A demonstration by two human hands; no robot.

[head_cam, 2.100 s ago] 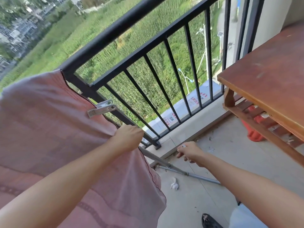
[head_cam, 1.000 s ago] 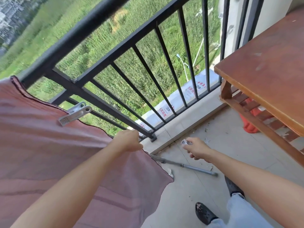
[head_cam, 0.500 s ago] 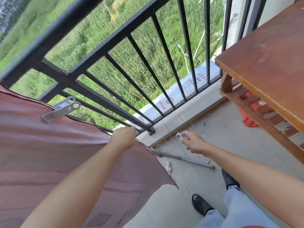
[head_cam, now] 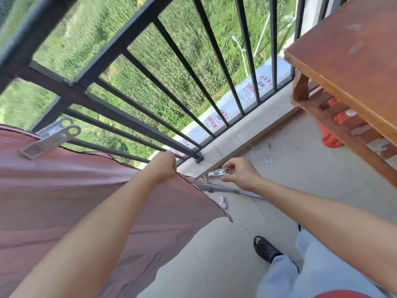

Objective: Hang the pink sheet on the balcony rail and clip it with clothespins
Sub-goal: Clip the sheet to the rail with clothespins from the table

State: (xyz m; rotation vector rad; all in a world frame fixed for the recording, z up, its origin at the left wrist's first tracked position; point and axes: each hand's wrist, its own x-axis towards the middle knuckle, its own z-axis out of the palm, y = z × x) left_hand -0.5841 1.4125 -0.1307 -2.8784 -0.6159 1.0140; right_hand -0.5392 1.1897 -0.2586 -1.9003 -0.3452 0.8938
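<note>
Far left: first clothespin (head_cam: 50,137) already clamps pink sheet (head_cam: 75,201) onto railing (head_cam: 133,121). Centre: our left hand (head_cam: 163,166) fisted on sheet's dark hem, pulling it toward lower bars. Right: our right hand (head_cam: 240,172) pinches second clothespin (head_cam: 219,173), its jaws pointing toward hem, not yet biting. We judge: keep hem taut, lay it against bar, squeeze tails wide, seat jaws over cloth and bar together.
</note>
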